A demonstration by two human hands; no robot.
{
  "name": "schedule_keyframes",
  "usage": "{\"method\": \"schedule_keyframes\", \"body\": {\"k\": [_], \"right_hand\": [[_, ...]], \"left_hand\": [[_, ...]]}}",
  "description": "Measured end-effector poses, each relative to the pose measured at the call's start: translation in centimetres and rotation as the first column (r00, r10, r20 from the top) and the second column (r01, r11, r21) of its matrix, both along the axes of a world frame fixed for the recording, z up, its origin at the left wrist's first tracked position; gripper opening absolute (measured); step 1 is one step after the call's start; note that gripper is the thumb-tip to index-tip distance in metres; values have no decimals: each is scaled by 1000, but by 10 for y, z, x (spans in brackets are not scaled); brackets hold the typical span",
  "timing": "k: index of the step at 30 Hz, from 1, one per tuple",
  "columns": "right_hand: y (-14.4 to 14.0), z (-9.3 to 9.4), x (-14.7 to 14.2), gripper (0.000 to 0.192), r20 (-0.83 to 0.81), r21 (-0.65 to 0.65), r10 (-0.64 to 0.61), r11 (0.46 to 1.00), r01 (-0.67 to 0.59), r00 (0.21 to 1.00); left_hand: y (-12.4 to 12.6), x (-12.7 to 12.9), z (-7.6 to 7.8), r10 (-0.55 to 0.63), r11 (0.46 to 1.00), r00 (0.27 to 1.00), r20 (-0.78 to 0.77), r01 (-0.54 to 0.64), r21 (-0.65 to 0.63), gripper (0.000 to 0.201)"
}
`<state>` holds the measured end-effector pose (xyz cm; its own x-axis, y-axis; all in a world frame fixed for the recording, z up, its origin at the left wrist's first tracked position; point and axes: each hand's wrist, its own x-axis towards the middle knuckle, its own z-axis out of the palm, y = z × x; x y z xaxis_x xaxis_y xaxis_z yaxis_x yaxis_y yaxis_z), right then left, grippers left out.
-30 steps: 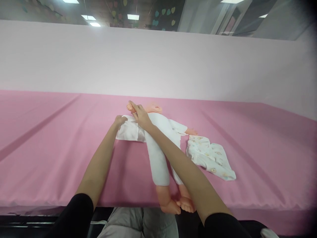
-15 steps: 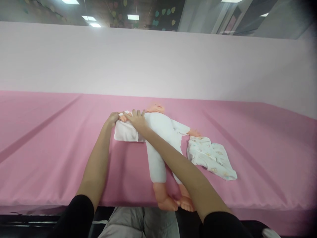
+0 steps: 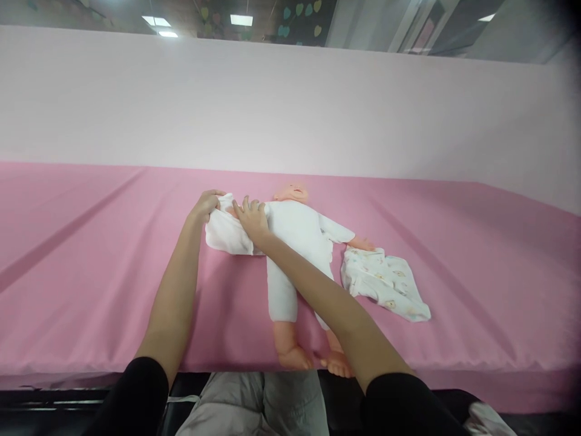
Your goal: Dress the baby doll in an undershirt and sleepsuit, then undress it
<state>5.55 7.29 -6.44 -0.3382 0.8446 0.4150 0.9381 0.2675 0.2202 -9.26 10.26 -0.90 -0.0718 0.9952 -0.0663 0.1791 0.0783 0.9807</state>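
Observation:
A baby doll [image 3: 297, 227] in a white bodysuit lies on its back on the pink padded surface [image 3: 113, 290], head away from me and feet at the near edge. My left hand [image 3: 207, 204] is closed on the edge of a white cloth garment [image 3: 229, 235] beside the doll's shoulder. My right hand [image 3: 253, 221] lies over the doll's arm on that side, fingers bent across it, their tips partly hidden. Between my hands a little of the doll's arm shows; its hand is covered by the white cloth.
To the right, a folded white garment with a small print [image 3: 385, 281] lies beside the doll's other hand. A white wall panel [image 3: 290, 109] stands behind the pink surface, with glass above it. My legs are at the near edge.
My left hand has drawn the white garment's edge up and over the doll's hand, which showed before. My right hand stays on the doll's arm. The whole view has shifted slightly.

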Motion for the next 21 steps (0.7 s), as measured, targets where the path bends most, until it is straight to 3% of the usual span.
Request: {"method": "schedule_keyframes", "body": {"k": [6,9,13,16,19,21], "right_hand": [[7,4,11,44,-77,-179,115,976,-128,990],[8,8,15,41,-94,-246,108,961,-128,990],[7,10,15,47,-130,-223,-70,974,40,989],[5,10,13,49,-123,-234,-223,954,190,967],[2,11,12,51,-60,-195,-248,953,232,967],[1,10,13,53,0,-173,-249,954,245,969]], "left_hand": [[-9,29,5,-119,993,992,36,120,-13,70],[-10,39,2,-125,992,989,84,128,-22,70],[-2,48,-5,-106,994,989,105,102,44,60],[0,54,-10,-112,992,988,102,105,74,55],[-5,68,-14,-38,982,994,100,18,190,52],[-10,81,-18,20,946,998,66,-40,323,50]]}}
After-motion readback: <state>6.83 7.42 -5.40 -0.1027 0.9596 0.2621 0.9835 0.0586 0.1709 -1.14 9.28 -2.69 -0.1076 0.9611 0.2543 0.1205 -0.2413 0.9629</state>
